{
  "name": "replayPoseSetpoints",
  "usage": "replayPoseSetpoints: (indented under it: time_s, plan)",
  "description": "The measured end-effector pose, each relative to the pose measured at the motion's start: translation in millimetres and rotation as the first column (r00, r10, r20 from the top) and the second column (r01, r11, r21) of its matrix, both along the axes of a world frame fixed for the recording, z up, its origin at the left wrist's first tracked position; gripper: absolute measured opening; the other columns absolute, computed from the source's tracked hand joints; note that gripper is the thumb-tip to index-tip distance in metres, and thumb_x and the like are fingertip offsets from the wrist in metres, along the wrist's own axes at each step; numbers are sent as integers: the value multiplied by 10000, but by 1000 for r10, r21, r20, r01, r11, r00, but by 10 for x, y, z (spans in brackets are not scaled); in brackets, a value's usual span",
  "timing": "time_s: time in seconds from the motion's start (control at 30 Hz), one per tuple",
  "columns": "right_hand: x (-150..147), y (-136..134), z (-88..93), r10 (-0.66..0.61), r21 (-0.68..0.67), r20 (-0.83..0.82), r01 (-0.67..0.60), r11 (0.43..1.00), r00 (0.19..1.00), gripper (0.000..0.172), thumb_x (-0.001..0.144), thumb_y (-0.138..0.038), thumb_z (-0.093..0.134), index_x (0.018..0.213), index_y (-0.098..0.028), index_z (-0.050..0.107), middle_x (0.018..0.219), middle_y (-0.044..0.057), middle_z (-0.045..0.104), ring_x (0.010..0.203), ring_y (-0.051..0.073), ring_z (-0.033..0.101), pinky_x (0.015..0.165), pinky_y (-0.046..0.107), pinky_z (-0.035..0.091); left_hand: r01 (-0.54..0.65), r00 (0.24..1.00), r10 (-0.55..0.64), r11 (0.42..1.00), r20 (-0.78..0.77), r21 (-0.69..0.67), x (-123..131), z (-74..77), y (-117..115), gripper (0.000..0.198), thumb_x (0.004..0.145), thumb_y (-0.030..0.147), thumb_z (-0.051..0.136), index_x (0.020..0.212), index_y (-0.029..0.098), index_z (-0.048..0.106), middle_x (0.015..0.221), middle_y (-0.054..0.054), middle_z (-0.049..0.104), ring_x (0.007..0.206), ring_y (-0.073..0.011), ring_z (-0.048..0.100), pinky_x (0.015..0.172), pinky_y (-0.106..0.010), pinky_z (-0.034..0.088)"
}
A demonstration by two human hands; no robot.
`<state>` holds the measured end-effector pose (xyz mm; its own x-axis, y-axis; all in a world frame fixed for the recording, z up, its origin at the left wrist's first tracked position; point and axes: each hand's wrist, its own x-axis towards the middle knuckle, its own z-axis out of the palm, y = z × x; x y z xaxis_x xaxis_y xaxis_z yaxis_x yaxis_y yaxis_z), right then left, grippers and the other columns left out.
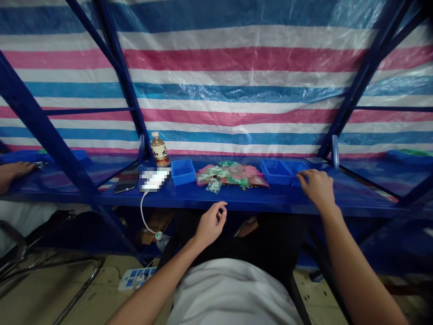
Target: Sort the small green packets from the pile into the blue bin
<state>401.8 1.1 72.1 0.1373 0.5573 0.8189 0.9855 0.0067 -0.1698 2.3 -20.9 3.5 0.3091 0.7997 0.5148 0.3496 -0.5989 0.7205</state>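
Note:
My left hand point(211, 223) hovers just in front of the table's near edge, fingers loosely curled, thumb and forefinger apart, with nothing visible in it. At the right, my right hand point(318, 187) hangs over a small blue bin point(294, 169), fingers bent but apart; part of the bin is hidden behind it, and I see nothing held. Between the hands, farther back, lies a pile of small pink, green and clear plastic packets point(233, 175); their contents are too small to name. One blue bin point(183, 172) stands left of the pile, another blue bin point(275, 172) right of it.
A drink bottle point(160, 151) stands behind a blurred-out lit device point(155, 179) with a white cable. A dark flat device point(126, 181) lies beside it. Blue metal posts point(125, 81) frame the table point(189, 198). At far left another person's hand point(16, 171) rests near blue trays.

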Motion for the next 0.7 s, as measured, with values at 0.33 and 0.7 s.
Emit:
replayPoseSetpoints:
  time_s: [0.33, 0.7]
  plan:
    - [-887, -71, -21, 190, 39, 170, -199, 979, 967, 223, 985, -292, 474, 1026, -195, 671, 1085, 101, 677, 992, 254, 571, 890, 411, 359, 18, 999, -18, 1000, -32, 4, 3, -23, 23, 271, 980, 331, 441, 1176, 242, 606, 1004, -40, 652, 720, -118, 597, 611, -214, 482]
    - [-1270, -35, -338, 284, -142, 168, -262, 955, 944, 381, 1013, -300, 369, 1059, -154, 718, 1280, 132, 645, 1194, 285, 560, 1007, 448, 444, 84, 994, -81, 996, -71, 32, 45, -93, 23, 263, 984, 319, 443, 1176, 230, 599, 1024, -32, 640, 714, -92, 576, 627, -188, 481]
